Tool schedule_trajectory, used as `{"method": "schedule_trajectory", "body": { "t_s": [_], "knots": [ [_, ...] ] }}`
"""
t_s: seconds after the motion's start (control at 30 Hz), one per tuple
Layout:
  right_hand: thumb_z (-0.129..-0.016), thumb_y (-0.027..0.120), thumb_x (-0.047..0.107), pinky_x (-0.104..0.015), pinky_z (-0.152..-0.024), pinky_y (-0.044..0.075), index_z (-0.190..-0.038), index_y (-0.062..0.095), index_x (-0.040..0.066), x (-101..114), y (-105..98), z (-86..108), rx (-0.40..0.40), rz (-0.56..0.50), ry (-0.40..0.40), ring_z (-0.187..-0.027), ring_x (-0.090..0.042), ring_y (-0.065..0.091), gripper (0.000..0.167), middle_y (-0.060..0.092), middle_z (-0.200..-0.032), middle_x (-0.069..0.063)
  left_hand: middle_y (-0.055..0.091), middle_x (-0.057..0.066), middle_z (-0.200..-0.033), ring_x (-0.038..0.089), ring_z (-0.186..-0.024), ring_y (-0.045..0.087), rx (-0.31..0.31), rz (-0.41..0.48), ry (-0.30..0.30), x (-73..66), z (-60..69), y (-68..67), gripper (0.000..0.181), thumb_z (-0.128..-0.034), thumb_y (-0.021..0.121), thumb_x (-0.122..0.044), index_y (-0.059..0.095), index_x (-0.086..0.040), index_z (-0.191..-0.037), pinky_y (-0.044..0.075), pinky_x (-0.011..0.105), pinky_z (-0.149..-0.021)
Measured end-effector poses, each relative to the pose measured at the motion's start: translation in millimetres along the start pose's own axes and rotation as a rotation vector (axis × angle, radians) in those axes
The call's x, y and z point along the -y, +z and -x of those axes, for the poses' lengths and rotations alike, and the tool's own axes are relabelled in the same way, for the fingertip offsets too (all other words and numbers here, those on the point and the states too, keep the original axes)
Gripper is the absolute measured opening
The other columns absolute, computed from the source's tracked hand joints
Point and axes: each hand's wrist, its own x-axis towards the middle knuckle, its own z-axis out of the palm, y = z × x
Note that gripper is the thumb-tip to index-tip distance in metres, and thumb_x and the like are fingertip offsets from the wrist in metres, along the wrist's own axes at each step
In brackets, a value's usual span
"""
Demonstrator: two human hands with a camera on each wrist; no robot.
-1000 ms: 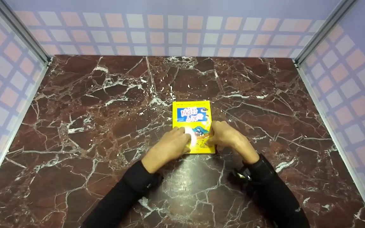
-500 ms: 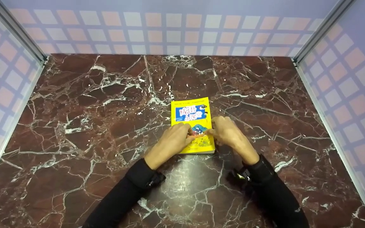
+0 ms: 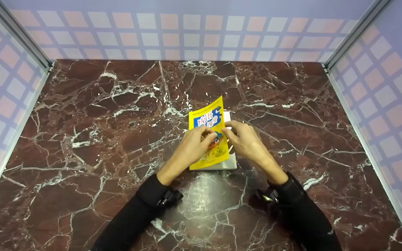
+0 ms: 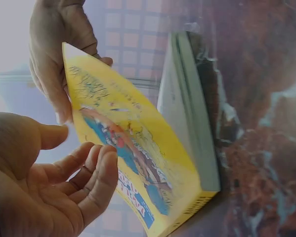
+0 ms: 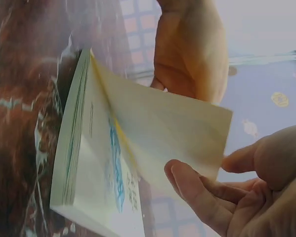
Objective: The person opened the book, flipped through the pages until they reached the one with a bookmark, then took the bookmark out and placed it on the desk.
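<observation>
A yellow paperback book (image 3: 206, 161) lies on the marble-patterned table, its illustrated front cover (image 4: 133, 118) lifted and bowed toward the left along the spine. My right hand (image 3: 248, 139) pinches the cover's free edge between thumb and fingers, as the right wrist view (image 5: 266, 182) shows from the inner side. Beneath, the white first page (image 5: 101, 163) and the page block are exposed. My left hand (image 3: 190, 148) hovers just in front of the cover, fingers loosely bent and thumb apart, holding nothing. In the left wrist view, the right hand (image 4: 63, 49) is partly hidden behind the cover.
The dark red table (image 3: 99, 146) with white veins spreads around the book. Panels with pink and white squares (image 3: 190, 38) stand at the back and both sides, joined by metal corner posts. Both forearms wear black sleeves (image 3: 134, 209).
The cover has risen from lying flat to standing up at an angle, uncovering the white page. The right hand has lifted with its edge; the left hand has come up off the cover.
</observation>
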Motion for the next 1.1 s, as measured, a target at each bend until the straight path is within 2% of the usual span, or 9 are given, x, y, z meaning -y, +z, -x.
{"method": "schedule_trajectory", "body": {
  "t_s": [0.07, 0.3, 0.43, 0.57, 0.77, 0.9, 1.0, 1.1],
  "knots": [
    [-0.108, 0.053, 0.016, -0.044, -0.053, 0.061, -0.133, 0.064, -0.002, 2.6, 1.9, 1.2, 0.019, -0.035, -0.031, -0.062, -0.035, 0.071, 0.032, 0.075, -0.089, -0.017, 0.068, 0.006, -0.102, 0.018, -0.082, 0.061, -0.015, 0.036, 0.002, -1.2, 0.4, -2.8, 0.026, -0.1064, 0.058, -0.026, 0.068, -0.005, -0.118, 0.055, 0.032, -0.072],
    [-0.112, 0.043, 0.02, -0.035, -0.056, 0.059, -0.148, 0.055, 0.005, 8.6, 11.4, 8.0, 0.066, -0.002, -0.135, -0.066, -0.032, 0.07, 0.041, 0.073, -0.103, -0.018, 0.069, 0.007, -0.107, 0.018, -0.085, 0.064, -0.08, 0.129, -0.02, -4.0, 1.4, -9.8, 0.038, -0.1056, 0.058, -0.037, 0.065, -0.005, -0.125, 0.057, 0.032, -0.073],
    [-0.112, 0.042, 0.019, -0.045, -0.062, 0.062, -0.156, 0.043, 0.005, 8.2, 17.4, 10.3, 0.134, -0.046, -0.178, -0.077, -0.037, 0.072, 0.046, 0.072, -0.115, -0.021, 0.067, 0.01, -0.112, 0.021, -0.086, 0.067, -0.116, 0.167, -0.057, -5.7, 1.4, -15.6, 0.048, -0.1038, 0.06, -0.043, 0.061, -0.003, -0.131, 0.06, 0.034, -0.074],
    [-0.112, 0.045, 0.02, -0.05, -0.066, 0.062, -0.158, 0.041, 0.007, 7.8, 21.9, 11.3, 0.198, -0.085, -0.224, -0.079, -0.038, 0.072, 0.048, 0.073, -0.112, -0.022, 0.067, 0.012, -0.113, 0.023, -0.091, 0.068, -0.146, 0.163, -0.096, -7.4, 1.8, -24.2, 0.054, -0.0992, 0.068, -0.042, 0.059, -0.001, -0.133, 0.059, 0.036, -0.076],
    [-0.111, 0.048, 0.024, -0.035, -0.064, 0.061, -0.16, 0.037, 0.008, 7.1, 25.3, 12.5, 0.241, -0.042, -0.266, -0.072, -0.034, 0.071, 0.052, 0.074, -0.096, -0.017, 0.068, 0.013, -0.112, 0.026, -0.097, 0.065, -0.153, 0.113, -0.098, -10.0, 2.5, -37.0, 0.054, -0.0949, 0.074, -0.034, 0.061, 0.003, -0.133, 0.056, 0.038, -0.084],
    [-0.111, 0.048, 0.022, -0.035, -0.068, 0.061, -0.161, 0.035, 0.011, 6.6, 25.8, 12.1, 0.28, -0.024, -0.29, -0.076, -0.033, 0.071, 0.053, 0.071, -0.116, -0.021, 0.07, 0.013, -0.111, 0.025, -0.096, 0.065, -0.151, 0.113, -0.115, -9.8, 3.3, -46.2, 0.046, -0.0947, 0.074, -0.024, 0.063, 0.003, -0.131, 0.057, 0.036, -0.086],
    [-0.11, 0.049, 0.023, -0.035, -0.075, 0.062, -0.16, 0.038, 0.013, 6.9, 26.4, 11.5, 0.323, -0.019, -0.307, -0.089, -0.03, 0.073, 0.052, 0.065, -0.133, -0.023, 0.07, 0.015, -0.11, 0.025, -0.096, 0.066, -0.15, 0.109, -0.134, -8.4, 3.7, -54.4, 0.039, -0.0948, 0.072, -0.016, 0.066, 0.003, -0.128, 0.058, 0.035, -0.087],
    [-0.11, 0.051, 0.023, -0.034, -0.081, 0.062, -0.157, 0.043, 0.009, 6.9, 26.8, 10.5, 0.34, -0.009, -0.333, -0.1, -0.027, 0.072, 0.05, 0.062, -0.138, -0.023, 0.071, 0.017, -0.11, 0.027, -0.096, 0.067, -0.144, 0.092, -0.143, -6.2, 4.5, -63.6, 0.034, -0.0947, 0.071, -0.01, 0.067, 0.004, -0.125, 0.059, 0.036, -0.086]
  ]
}}
